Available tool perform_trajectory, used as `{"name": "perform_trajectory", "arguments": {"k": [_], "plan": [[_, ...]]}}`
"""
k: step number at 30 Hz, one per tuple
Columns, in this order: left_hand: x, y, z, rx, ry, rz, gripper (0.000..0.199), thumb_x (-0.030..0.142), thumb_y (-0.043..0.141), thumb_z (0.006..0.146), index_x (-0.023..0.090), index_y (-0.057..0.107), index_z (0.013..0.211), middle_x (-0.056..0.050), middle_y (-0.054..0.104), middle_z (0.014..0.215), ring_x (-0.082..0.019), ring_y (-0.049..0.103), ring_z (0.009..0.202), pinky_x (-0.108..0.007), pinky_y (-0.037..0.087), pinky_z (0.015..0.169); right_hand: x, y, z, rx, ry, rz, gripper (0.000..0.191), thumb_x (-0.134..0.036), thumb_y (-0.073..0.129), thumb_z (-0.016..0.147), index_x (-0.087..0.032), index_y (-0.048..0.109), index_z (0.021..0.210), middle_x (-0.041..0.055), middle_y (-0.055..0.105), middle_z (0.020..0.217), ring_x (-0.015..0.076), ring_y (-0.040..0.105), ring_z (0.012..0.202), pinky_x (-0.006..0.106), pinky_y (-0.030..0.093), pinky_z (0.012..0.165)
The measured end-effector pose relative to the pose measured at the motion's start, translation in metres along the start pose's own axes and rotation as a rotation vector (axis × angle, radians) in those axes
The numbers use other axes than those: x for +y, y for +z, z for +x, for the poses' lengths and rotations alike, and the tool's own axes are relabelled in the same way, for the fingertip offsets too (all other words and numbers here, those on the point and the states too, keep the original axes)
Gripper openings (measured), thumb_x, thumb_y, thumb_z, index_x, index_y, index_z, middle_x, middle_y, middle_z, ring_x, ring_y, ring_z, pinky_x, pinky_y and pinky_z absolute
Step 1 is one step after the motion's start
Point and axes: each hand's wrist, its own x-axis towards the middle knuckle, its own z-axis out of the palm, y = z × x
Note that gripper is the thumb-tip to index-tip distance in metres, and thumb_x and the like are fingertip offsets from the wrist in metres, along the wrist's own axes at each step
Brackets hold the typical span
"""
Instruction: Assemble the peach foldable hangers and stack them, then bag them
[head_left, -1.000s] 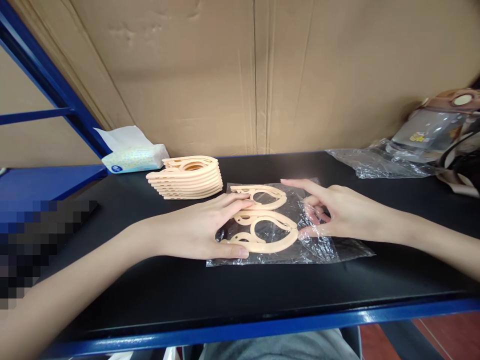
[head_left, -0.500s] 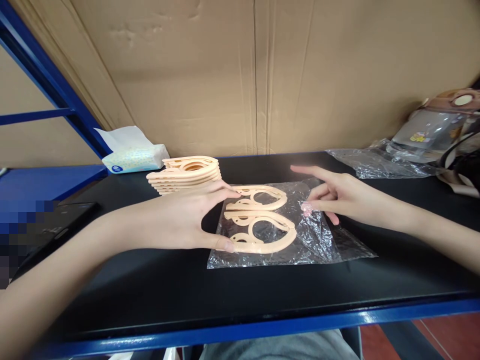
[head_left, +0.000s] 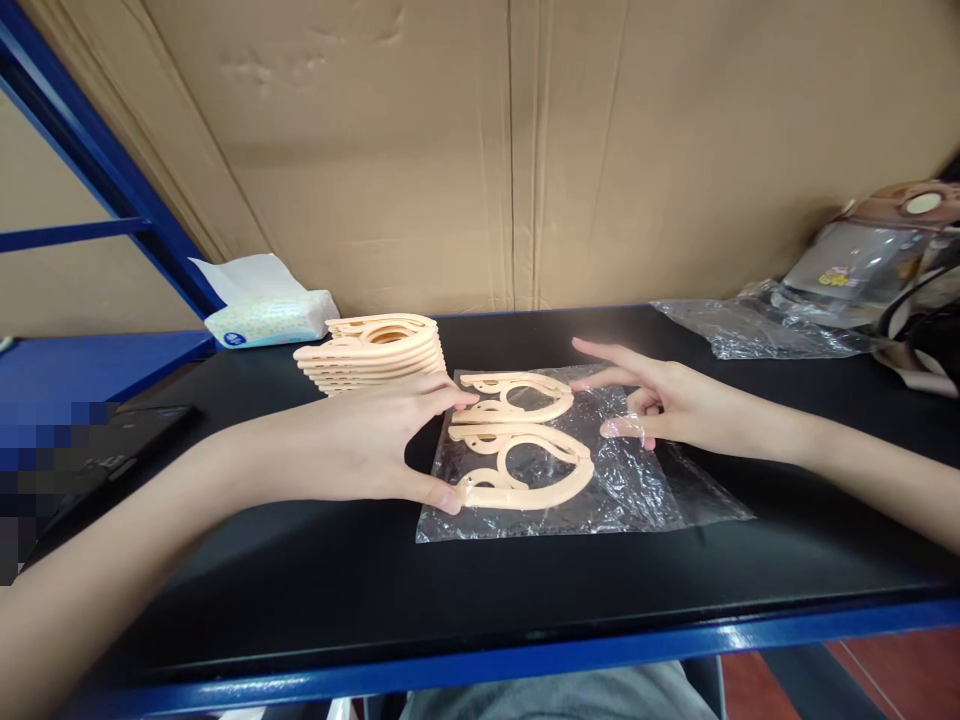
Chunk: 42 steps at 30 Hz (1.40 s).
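Note:
A clear plastic bag [head_left: 630, 490] lies flat on the black table, with peach folding hangers [head_left: 536, 497] side by side in it. My left hand [head_left: 360, 440] rests at the bag's left side, thumb and fingers spread apart. Its thumb tip touches the near hanger's left end, and its fingertips reach the far one. Over the bag's right part, my right hand [head_left: 667, 400] has its index and middle fingers stretched out, with the thumb apart and the other fingers curled. The middle fingertip is by the far hanger's curved end; the thumb is at the crinkled plastic.
Behind my left hand stands a stack of similar peach hangers [head_left: 371, 355]. A tissue pack [head_left: 274, 318] sits at the back left, a dark flat device [head_left: 120, 450] at the left. Another clear bag [head_left: 772, 330] and a water bottle [head_left: 855, 260] are at the back right.
My right hand has shifted slightly left and its middle finger has straightened toward the far hanger. My left thumb and fingers have moved slightly; the bag and hangers stay almost still.

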Motion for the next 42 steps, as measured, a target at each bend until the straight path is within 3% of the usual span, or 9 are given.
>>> {"name": "perform_trajectory", "arguments": {"k": [27,31,34,37,40,42], "plan": [[0.005,-0.001,-0.001,0.002,0.020,0.079,0.080,0.072,0.052,0.074,0.029,0.036,0.141,-0.003,0.047,0.139,-0.029,0.047,0.123,-0.037,0.042,0.097,0.003,0.000,0.001,-0.013,0.003,0.040,0.079,-0.036,0.062,0.081,-0.040,0.017,0.145,0.0066,0.047,0.139,0.0041,0.053,0.052,0.028,0.054,0.056],[0.002,-0.006,-0.002,0.107,0.122,0.104,0.073,0.066,0.054,0.078,0.032,0.036,0.140,-0.002,0.043,0.142,-0.028,0.042,0.127,-0.039,0.035,0.104,0.001,-0.002,0.001,0.036,0.020,-0.020,0.077,-0.041,0.062,0.081,-0.038,0.019,0.145,0.0065,0.054,0.132,0.0056,0.056,0.051,0.030,0.055,0.058],[-0.004,-0.016,0.000,0.320,0.182,0.089,0.056,0.057,0.052,0.085,0.030,0.045,0.133,-0.001,0.044,0.139,-0.023,0.040,0.127,-0.037,0.033,0.106,0.000,-0.006,0.000,0.130,0.032,-0.159,0.070,-0.040,0.059,0.083,-0.037,0.024,0.143,0.0036,0.064,0.116,0.0073,0.057,0.049,0.029,0.053,0.056],[-0.018,-0.029,0.000,0.523,0.160,0.120,0.047,0.052,0.048,0.089,0.023,0.050,0.127,-0.003,0.044,0.136,-0.021,0.039,0.126,-0.038,0.030,0.107,-0.002,-0.012,-0.002,0.247,0.033,-0.327,0.058,-0.036,0.055,0.086,-0.035,0.032,0.139,-0.0001,0.070,0.099,0.0086,0.058,0.049,0.027,0.050,0.055],[-0.046,-0.039,-0.001,0.551,0.070,0.172,0.053,0.052,0.049,0.089,0.019,0.046,0.130,-0.005,0.042,0.138,-0.022,0.036,0.128,-0.043,0.027,0.107,-0.005,-0.016,-0.003,0.312,0.028,-0.393,0.052,-0.035,0.054,0.087,-0.032,0.038,0.136,-0.0014,0.071,0.090,0.0095,0.059,0.050,0.028,0.049,0.058],[-0.071,-0.041,-0.002,0.510,-0.014,0.167,0.064,0.060,0.052,0.084,0.020,0.044,0.133,-0.007,0.040,0.141,-0.026,0.035,0.129,-0.049,0.026,0.106,-0.006,-0.019,-0.002,0.330,0.023,-0.411,0.050,-0.034,0.055,0.086,-0.030,0.040,0.134,-0.0013,0.071,0.087,0.0103,0.059,0.052,0.028,0.048,0.060]]}}
